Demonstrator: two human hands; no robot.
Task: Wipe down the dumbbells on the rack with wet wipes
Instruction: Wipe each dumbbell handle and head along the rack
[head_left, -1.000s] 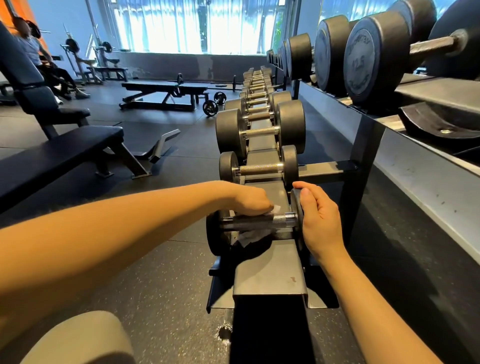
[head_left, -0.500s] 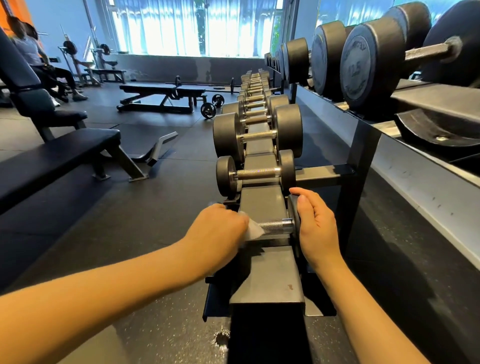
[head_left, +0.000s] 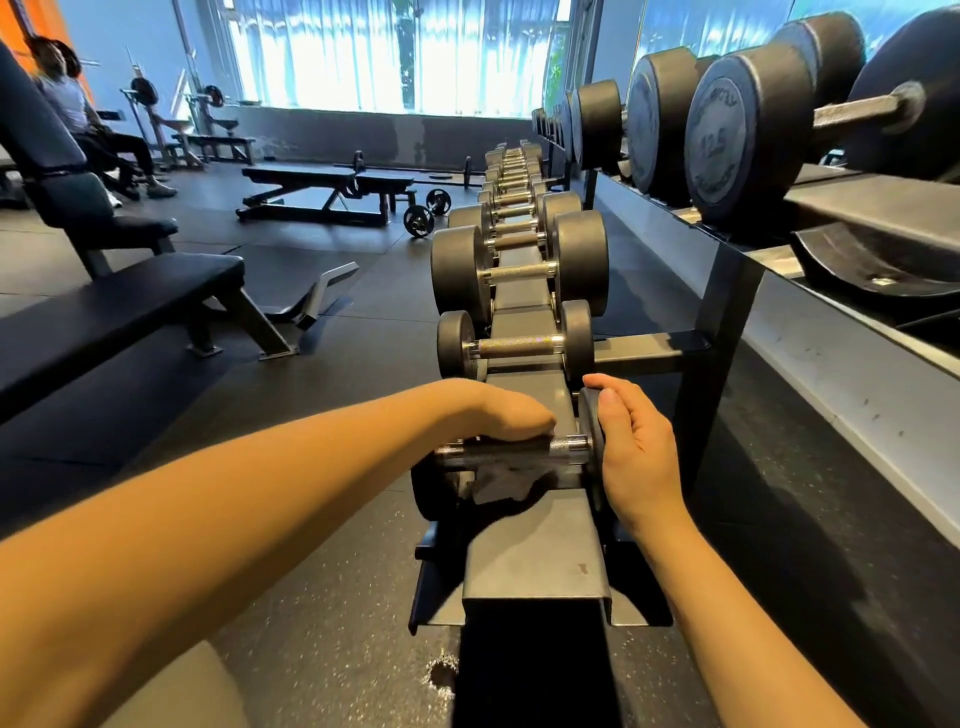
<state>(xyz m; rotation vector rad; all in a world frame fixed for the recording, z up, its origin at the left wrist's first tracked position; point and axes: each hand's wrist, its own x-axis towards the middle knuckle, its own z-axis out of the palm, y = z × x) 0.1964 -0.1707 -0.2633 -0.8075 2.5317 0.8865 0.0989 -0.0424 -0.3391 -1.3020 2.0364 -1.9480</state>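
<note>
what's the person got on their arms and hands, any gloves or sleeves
Nothing worn shows: the left hand and right hand are ungloved, with no watch or band, and the left forearm and right forearm are sleeveless as far as the frame reaches. No ring shows on the right hand; the left fingers are hidden.

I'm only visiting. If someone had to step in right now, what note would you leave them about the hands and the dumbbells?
Left grip: curled over the handle of the nearest dumbbell, holding the wet wipe, which hangs in shadow below the handle.
Right grip: holds that dumbbell's right head, seemingly to steady it.
Done: handle wipe under way; nothing shows as finished.
Left: its heads, then the other dumbbells along the rack.
</note>
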